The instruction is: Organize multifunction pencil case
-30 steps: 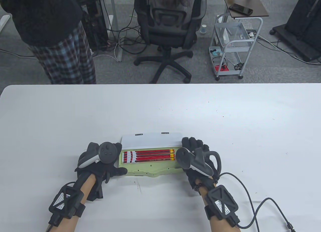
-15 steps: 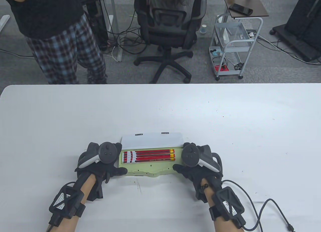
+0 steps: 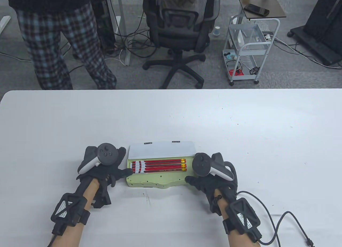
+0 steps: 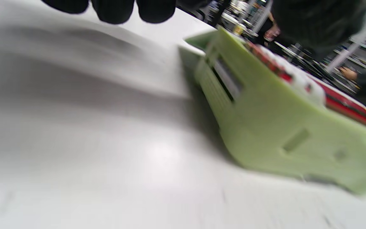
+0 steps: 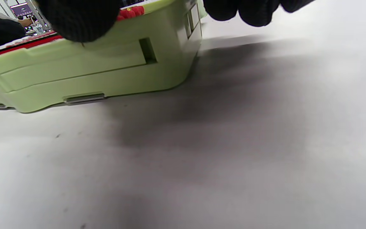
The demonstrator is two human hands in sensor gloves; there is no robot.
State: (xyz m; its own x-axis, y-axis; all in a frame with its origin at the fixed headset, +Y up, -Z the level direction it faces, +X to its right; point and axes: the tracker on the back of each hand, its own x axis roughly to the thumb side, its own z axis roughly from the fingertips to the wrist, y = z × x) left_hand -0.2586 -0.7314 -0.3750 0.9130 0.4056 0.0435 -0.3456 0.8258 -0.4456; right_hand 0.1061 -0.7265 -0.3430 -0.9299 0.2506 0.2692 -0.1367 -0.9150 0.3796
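Left wrist view blurred; right hand (image 3: 211, 177) fingers hidden under tracker.

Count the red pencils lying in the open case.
3 red pencils show, side by side in the pencil case, erasers toward the right hand. The left hand has its thumb at their other ends; more could be hidden beneath.

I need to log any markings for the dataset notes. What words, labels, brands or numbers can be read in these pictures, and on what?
None can be read.
Red pencils in the green pencil case: dark print along the barrels, too small to read.
White lid: two small dark marks, not legible.
Wrist views: blurred, no text.
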